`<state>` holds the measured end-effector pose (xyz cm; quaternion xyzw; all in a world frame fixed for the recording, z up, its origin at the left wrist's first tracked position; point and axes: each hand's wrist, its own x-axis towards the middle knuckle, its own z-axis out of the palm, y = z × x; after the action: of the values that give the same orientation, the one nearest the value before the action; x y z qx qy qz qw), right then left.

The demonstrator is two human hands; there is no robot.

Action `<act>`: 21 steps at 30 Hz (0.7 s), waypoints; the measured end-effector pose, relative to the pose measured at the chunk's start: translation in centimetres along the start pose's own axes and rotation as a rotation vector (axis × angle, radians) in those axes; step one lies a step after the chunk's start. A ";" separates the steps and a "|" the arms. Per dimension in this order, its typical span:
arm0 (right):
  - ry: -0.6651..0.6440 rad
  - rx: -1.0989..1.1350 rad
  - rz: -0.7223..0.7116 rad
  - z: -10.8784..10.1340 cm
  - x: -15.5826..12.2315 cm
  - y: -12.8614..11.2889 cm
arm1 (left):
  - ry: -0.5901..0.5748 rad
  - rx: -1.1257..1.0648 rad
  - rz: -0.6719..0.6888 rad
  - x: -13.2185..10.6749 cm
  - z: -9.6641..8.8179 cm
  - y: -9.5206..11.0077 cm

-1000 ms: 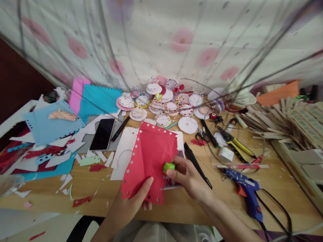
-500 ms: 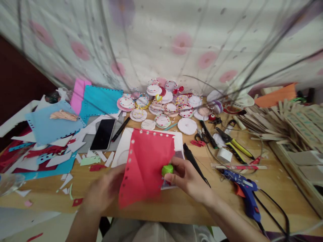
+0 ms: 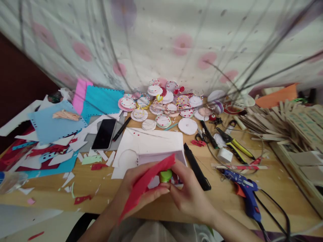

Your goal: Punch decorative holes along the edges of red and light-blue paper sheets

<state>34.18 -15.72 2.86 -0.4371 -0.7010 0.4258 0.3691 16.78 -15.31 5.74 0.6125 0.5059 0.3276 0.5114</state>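
My left hand (image 3: 136,190) grips a red paper sheet (image 3: 147,181), now tilted almost edge-on toward me, near the front edge of the wooden table (image 3: 96,183). Thumb and fingers pinch the sheet from both sides. My right hand (image 3: 188,190) holds a small green punch (image 3: 166,175) clamped against the sheet's right edge. Both hands meet over a white paper sheet (image 3: 151,143) lying on the table. Red paper dots lie scattered on that white sheet.
A black phone (image 3: 104,133) and black marker (image 3: 121,128) lie left of the white sheet. Decorated paper discs (image 3: 164,104) crowd the back. A black craft knife (image 3: 196,166), scissors (image 3: 202,136), yellow pliers (image 3: 237,143) and a blue glue gun (image 3: 246,193) lie right. Blue, pink and red paper scraps (image 3: 55,134) cover the left.
The red sheet has turned from facing me flat to nearly edge-on, uncovering the white paper behind it. My left hand moved from the sheet's lower left to beside my right hand.
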 end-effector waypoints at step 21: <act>-0.130 -0.202 0.044 -1.4 0.8 0.8 | 0.318 -0.104 -0.340 1.1 -0.9 -1.4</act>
<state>35.38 -14.44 2.79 -0.4587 -0.7530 0.3887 0.2674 15.82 -14.07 4.57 0.4320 0.6585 0.3545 0.5040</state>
